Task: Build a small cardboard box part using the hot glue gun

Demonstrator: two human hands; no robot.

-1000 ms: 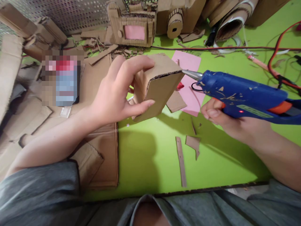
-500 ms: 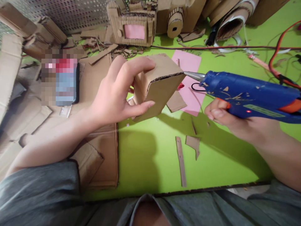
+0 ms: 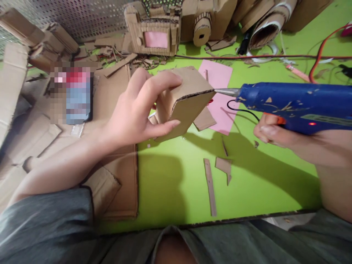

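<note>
My left hand (image 3: pixel 140 106) grips a folded cardboard box (image 3: pixel 189 106), fingers over its upper face and thumb against its front face. The box is tilted above the green table. A dark line runs along its cut upper edge. In my right hand (image 3: pixel 277 134) is a blue glue gun (image 3: pixel 291 102), with my fingers wrapped round the handle by the orange trigger (image 3: pixel 280 120). A small red light glows on its side. The metal nozzle (image 3: pixel 227 92) points left, its tip at the box's right corner. Below the box lies pink paper (image 3: pixel 224 113).
Cardboard scraps (image 3: pixel 210 187) lie on the green table (image 3: pixel 162 198). A large cardboard sheet (image 3: pixel 123 198) and a phone (image 3: pixel 78 97) are at the left. Behind stand a cardboard camera model (image 3: pixel 202 31) and a cardboard tube (image 3: pixel 266 31). A red-and-black cable (image 3: pixel 247 57) crosses the back.
My right hand and the glue gun have shifted slightly right and levelled out. The nozzle tip stays at the box's corner. My left hand and the box have hardly moved.
</note>
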